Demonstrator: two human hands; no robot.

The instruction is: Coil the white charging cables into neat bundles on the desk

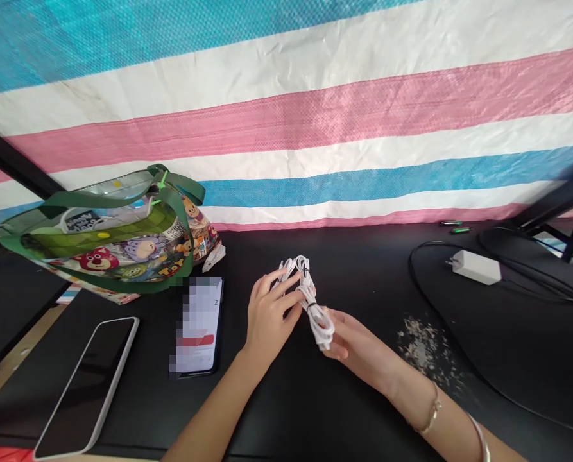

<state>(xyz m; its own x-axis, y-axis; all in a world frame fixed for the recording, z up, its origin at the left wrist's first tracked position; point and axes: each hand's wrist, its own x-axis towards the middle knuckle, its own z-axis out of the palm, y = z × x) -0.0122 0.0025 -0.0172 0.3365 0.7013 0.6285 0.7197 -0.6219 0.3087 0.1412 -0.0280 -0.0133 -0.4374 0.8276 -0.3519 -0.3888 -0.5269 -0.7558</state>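
Bundles of white charging cable (321, 326), folded into loops and bound with dark ties, are between my two hands above the black table. My right hand (346, 335) is closed on the near bundle, with the fingers behind it and the thumb low at its end. My left hand (273, 311) has its fingers curved over the far loops (303, 264) and pinches them from the left side. The left fingers partly hide those loops, so I cannot tell how many cables there are.
Left of my hands lie a lit phone (204, 327) and a larger white-edged phone (88, 388). Behind them stands a green-strapped cartoon bag (136, 250). To the right are a white charger (476, 267), black cords (440, 314), pale crumbs (425, 346) and a green pen-like item (461, 230).
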